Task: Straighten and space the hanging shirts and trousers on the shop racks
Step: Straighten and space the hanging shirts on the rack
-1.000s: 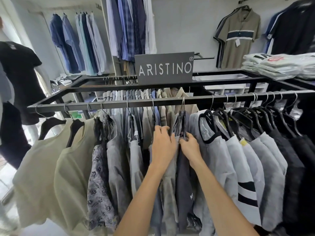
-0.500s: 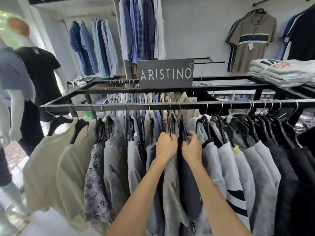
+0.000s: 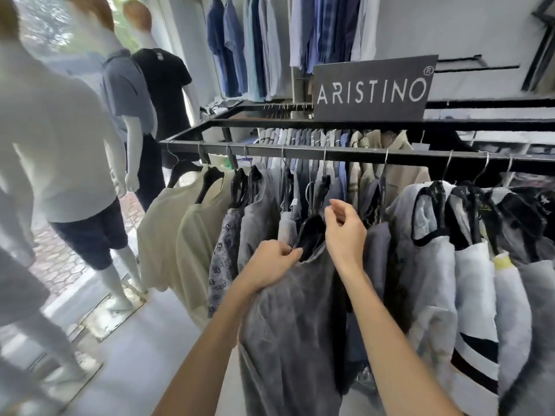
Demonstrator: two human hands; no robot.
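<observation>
Grey T-shirt [image 3: 288, 310], pulled forward off the rail [image 3: 300, 151], is pinched at its collar by the left hand [image 3: 270, 264]; the right hand [image 3: 345, 232] hovers half-curled, holding nothing. Beyond, the middle shirts bunch unevenly, so most spacing seems left.

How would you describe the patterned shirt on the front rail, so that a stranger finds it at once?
Find the black front rail below the ARISTINO sign. From its left end, pass two plain cream T-shirts; the patterned shirt hangs third. It alone is covered in small printed logos.
</observation>
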